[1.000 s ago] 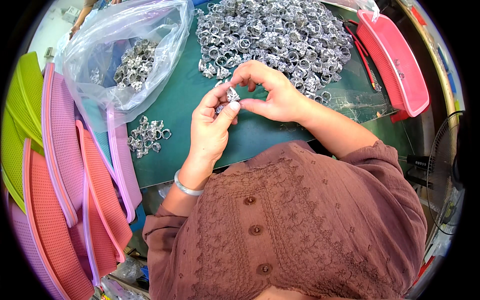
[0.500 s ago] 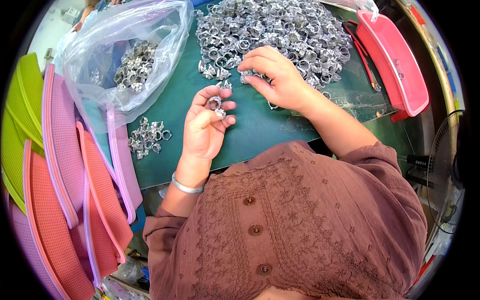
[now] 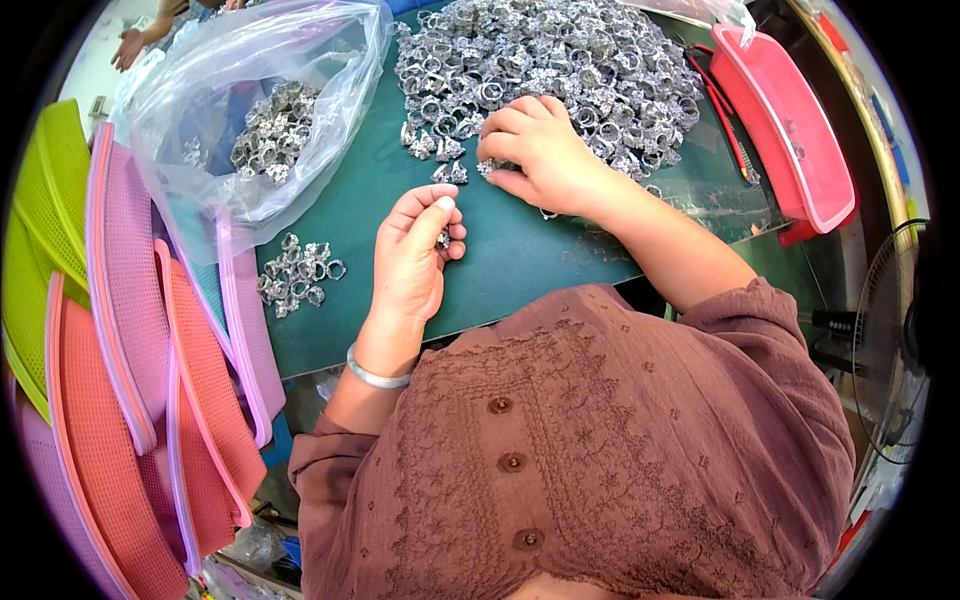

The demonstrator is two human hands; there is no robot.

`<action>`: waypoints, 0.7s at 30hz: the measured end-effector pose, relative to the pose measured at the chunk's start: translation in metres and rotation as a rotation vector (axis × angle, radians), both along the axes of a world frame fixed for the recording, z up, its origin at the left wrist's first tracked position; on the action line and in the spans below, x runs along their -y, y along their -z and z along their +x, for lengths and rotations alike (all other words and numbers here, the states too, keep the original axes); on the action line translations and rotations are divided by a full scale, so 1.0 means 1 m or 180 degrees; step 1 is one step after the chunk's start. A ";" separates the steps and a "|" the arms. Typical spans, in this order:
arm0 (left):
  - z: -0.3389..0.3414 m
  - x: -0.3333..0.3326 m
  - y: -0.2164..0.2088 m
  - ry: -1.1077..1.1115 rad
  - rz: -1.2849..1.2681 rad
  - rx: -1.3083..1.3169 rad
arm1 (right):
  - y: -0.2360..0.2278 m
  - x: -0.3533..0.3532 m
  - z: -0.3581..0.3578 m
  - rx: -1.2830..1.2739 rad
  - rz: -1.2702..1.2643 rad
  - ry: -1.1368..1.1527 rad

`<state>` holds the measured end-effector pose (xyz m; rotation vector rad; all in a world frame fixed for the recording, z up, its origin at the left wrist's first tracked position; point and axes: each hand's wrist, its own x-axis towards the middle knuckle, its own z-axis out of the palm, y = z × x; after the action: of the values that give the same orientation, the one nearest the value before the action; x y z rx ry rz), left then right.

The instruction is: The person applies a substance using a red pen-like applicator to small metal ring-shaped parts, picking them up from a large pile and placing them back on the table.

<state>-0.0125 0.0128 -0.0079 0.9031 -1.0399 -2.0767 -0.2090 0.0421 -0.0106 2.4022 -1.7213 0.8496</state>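
My left hand (image 3: 418,240) is closed, thumb over curled fingers, around a silver ring (image 3: 443,238) that shows only in part. At the near edge of a large heap of silver rings (image 3: 550,60), my right hand (image 3: 540,155) has its fingers bent and its fingertips on a ring (image 3: 488,166). The fingers hide most of that ring. Between my hands and the heap, a few loose rings (image 3: 449,173) lie on the green mat (image 3: 520,260). A small group of rings (image 3: 297,273) lies left of my left hand.
A clear plastic bag (image 3: 340,150) holding more rings stands at the far left. Pink, purple and green perforated baskets (image 3: 120,290) are stacked along the left side. Red-handled pliers (image 3: 728,120) and a pink basket (image 3: 790,130) lie at right. Another person's hand (image 3: 128,48) shows at the top left.
My left thumb and fingers have closed over the ring, which was plainly visible before. My right fingers have curled in more tightly. Another person's hand has come into view at the far left.
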 end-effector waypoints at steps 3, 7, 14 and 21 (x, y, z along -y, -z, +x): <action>-0.003 0.000 -0.001 0.0066 -0.0114 0.0113 | -0.007 0.001 0.000 0.0465 -0.0157 -0.0256; -0.010 0.000 -0.003 0.0039 -0.0244 0.0148 | -0.005 0.002 0.004 0.1146 -0.0142 -0.0770; -0.014 -0.002 -0.005 -0.0047 -0.0335 0.0120 | -0.009 -0.006 0.008 0.1644 0.0103 -0.0891; -0.011 -0.006 -0.007 -0.0017 -0.0502 -0.0081 | -0.009 -0.011 0.010 0.2326 0.0478 -0.0844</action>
<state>-0.0237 0.0185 -0.0013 0.7977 -1.1682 -1.9653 -0.1991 0.0531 -0.0017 2.6490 -1.7012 1.8861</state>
